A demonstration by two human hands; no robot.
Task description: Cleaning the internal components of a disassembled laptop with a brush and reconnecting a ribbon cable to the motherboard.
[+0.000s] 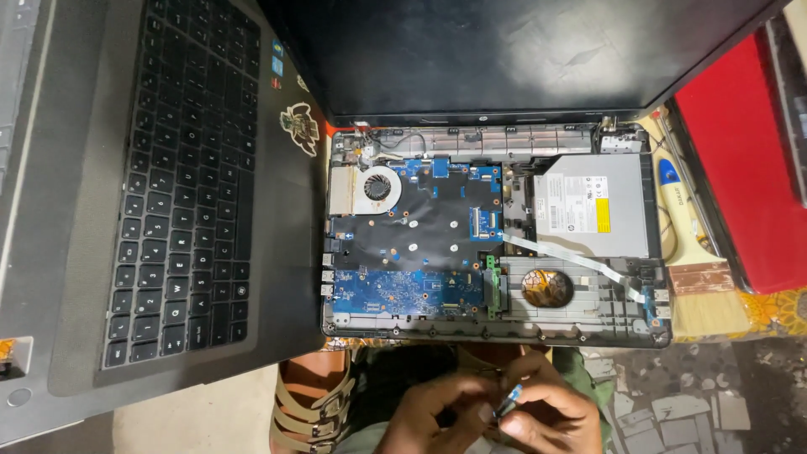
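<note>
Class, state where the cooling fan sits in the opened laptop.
In the head view, the fan sits in the upper left corner of the opened laptop base, above the blue circuit board and left of the silver optical drive.

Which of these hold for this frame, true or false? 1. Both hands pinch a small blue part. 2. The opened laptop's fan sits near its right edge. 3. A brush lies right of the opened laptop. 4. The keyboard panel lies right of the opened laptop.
1. True: the left hand and right hand meet on the small blue part.
2. False: the fan sits at the upper left of the opened laptop.
3. True: the brush lies there.
4. False: the keyboard panel lies to its left.
</note>
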